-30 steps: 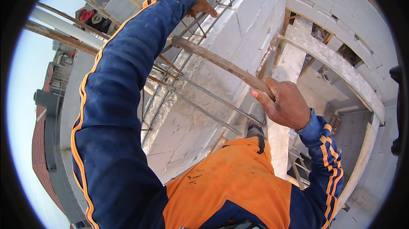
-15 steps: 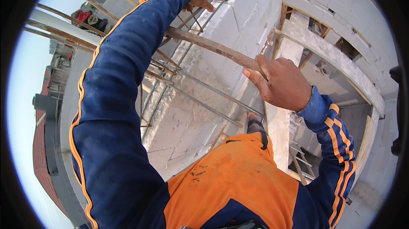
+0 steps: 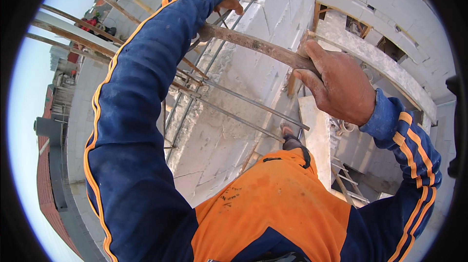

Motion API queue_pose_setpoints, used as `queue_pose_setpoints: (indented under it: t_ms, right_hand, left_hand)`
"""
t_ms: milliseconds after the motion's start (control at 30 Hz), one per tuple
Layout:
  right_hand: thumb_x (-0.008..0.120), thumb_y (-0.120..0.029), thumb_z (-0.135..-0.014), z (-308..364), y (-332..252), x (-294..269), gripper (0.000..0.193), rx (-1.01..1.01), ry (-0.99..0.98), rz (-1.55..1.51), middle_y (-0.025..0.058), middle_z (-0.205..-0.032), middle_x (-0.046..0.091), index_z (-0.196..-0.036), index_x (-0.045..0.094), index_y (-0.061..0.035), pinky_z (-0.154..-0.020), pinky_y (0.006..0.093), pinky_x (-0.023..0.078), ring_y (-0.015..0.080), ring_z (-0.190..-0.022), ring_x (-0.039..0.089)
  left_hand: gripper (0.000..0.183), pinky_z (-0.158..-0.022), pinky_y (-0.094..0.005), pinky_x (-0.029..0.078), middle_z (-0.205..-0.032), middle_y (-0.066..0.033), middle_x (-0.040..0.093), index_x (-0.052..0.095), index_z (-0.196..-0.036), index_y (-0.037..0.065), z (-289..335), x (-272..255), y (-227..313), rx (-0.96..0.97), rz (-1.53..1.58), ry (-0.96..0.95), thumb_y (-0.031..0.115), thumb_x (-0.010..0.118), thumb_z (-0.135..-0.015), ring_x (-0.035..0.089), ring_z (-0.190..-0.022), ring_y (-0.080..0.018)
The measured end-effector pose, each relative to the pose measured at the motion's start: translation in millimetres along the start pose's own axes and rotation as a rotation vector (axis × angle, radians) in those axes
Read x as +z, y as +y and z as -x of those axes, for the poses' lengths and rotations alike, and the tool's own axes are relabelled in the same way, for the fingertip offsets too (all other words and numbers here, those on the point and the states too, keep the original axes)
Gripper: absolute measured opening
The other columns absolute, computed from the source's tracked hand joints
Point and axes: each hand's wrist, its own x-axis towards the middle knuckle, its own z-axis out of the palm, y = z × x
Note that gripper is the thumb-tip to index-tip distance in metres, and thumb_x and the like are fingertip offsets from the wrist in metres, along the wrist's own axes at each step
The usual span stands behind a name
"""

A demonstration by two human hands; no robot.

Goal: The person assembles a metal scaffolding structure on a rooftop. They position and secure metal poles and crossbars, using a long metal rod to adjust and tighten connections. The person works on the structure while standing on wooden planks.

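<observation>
My right hand (image 3: pixel 336 79) is closed round the wooden handle of a hammer (image 3: pixel 263 46). The handle points left across the top of the wall, and its head is mostly hidden by my left sleeve. My left arm reaches far forward, so my left hand (image 3: pixel 229 0) shows only in part, beyond the cuff. Its fingers bend down at the steel rebar (image 3: pixel 251 1) cage, seemingly gripping a bar. The long bars run along the pale block wall (image 3: pixel 234 72), and two of them (image 3: pixel 258 105) stick out toward my body.
One of my feet (image 3: pixel 287 130) stands beside the wall, near a pale plank (image 3: pixel 317 135). A wide board (image 3: pixel 385 59) spans an opening at the right, with a ladder (image 3: pixel 348 181) lower down. Wooden poles (image 3: pixel 73 33) stick out at the left. A red roof (image 3: pixel 51 203) lies below.
My right hand has moved right and slightly nearer with the hammer, bringing more of the handle's far end into view. My left hand stays at the rebar. The view has shifted slightly.
</observation>
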Motion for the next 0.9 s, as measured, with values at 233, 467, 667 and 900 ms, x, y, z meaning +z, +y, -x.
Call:
queue_pose_setpoints:
  t_ms: [233,467,667,900]
  right_hand:
    - [0.059,-0.021,-0.098,33,8,9,0.025,0.114,-0.161,-0.436,0.0229,-0.072,0.060,-0.104,0.054,0.0027,-0.062,0.0469,0.046,0.0406,-0.064,0.060]
    - [0.052,-0.030,-0.101,13,26,28,0.036,0.067,-0.264,-0.374,0.0235,-0.072,0.058,-0.089,0.060,0.0029,-0.063,0.0478,0.046,0.0413,-0.064,0.057]
    - [0.051,-0.030,-0.102,-10,24,31,0.038,-0.031,-0.180,-0.308,0.0206,-0.062,0.054,-0.086,0.062,0.0025,-0.059,0.0473,0.045,0.0374,-0.057,0.054]
    - [0.050,-0.031,-0.104,-35,36,26,0.041,-0.113,-0.152,-0.198,0.0163,-0.057,0.052,-0.083,0.065,0.0015,-0.054,0.0427,0.045,0.0288,-0.048,0.049]
  left_hand:
    - [0.072,-0.081,-0.0371,0.058,-0.112,-0.0260,0.069,0.068,-0.118,-0.006,-4,-4,0,0.035,-0.006,-0.035,0.049,0.082,-0.073,0.072,-0.093,-0.0368]
    - [0.071,-0.074,-0.0362,0.058,-0.100,-0.0238,0.071,0.069,-0.115,-0.005,7,-14,5,0.018,-0.033,-0.043,0.050,0.080,-0.072,0.072,-0.083,-0.0324]
    - [0.063,-0.051,-0.0336,0.052,-0.059,-0.0146,0.063,0.069,-0.074,-0.006,30,-24,13,0.032,-0.138,0.058,0.056,0.082,-0.071,0.061,-0.047,-0.0216]
    - [0.063,-0.068,-0.0354,0.055,-0.086,-0.0193,0.068,0.070,-0.100,-0.004,33,-25,17,-0.034,-0.100,-0.022,0.051,0.080,-0.072,0.068,-0.072,-0.0282]
